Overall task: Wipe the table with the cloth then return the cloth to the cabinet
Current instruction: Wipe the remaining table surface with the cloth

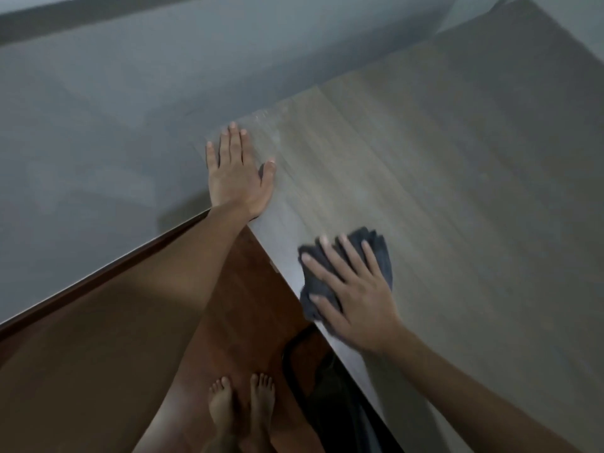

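Two bare hands work on the broad grey-brown wood-grain surface point(408, 165), which fills the right of the view, smooth and hard, so a cloth should slide on it easily. Near its left corner the left hand point(237, 173) lies flat, palm down, its fingers point(230, 142) straight and close together, thumb out, seemingly bracing. Near the front edge sits the small dark grey crumpled cloth point(380, 253), pressed to the surface under the right hand point(354, 289), whose fingers point(330, 253) are spread and straight across it, pinching nothing. It looks soft, light and limp, bunching in folds; flat palm pressure suits wiping, while for carrying it to the cabinet, gathering the loose folds in a fist seems best
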{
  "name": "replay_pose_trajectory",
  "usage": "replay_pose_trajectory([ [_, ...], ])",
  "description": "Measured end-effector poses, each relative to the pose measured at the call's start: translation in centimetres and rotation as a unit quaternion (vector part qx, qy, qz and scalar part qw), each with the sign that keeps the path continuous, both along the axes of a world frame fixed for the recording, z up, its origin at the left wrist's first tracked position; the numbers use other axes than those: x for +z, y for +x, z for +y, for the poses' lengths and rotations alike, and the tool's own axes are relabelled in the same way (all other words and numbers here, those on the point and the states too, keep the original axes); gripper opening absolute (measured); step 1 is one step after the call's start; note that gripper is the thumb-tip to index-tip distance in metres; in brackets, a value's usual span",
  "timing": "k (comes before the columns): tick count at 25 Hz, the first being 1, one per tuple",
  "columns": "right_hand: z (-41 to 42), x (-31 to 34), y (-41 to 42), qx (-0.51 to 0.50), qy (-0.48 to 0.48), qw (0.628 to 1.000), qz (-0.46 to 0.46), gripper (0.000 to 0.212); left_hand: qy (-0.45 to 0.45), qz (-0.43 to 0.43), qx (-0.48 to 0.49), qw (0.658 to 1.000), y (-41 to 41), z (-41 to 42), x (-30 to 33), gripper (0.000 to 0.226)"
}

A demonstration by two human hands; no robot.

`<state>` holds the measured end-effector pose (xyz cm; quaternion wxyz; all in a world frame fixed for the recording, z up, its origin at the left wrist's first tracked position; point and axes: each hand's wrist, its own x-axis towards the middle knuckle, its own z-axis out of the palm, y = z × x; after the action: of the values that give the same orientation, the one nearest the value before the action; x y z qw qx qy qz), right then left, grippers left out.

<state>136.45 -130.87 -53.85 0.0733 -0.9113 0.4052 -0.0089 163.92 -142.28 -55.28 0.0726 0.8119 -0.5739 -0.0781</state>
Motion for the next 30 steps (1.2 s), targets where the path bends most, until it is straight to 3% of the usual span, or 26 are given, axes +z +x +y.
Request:
replay_pose_trajectory([
  [5, 4.3, 0.0, -2.8, 0.024, 0.007, 1.000, 0.006, 0.062, -0.001, 0.000, 0.008, 1.000, -0.3, 0.2, 0.0, 0.077],
  [16, -3.7, -0.3, 5.8, -0.020, -0.023, 0.999, -0.028, 0.058, 0.027, 0.008, 0.000, 1.000, 0.2, -0.1, 0.3, 0.071],
  [20, 0.5, -0.1, 3.0, -0.015, -0.001, 0.999, -0.042, 0.060, 0.050, 0.057, -0.009, 0.997, 0.6, -0.1, 1.2, 0.067],
  [24, 4.3, -0.3, -1.8, 0.034, -0.003, 0.999, -0.014, 0.066, 0.045, 0.053, -0.020, 0.997, 0.7, 0.1, 1.3, 0.067],
  [30, 3.2, -0.3, 1.1, 0.005, -0.001, 1.000, -0.022, 0.070, 0.058, 0.073, -0.045, 0.995, 1.5, 0.0, 1.5, 0.068],
])
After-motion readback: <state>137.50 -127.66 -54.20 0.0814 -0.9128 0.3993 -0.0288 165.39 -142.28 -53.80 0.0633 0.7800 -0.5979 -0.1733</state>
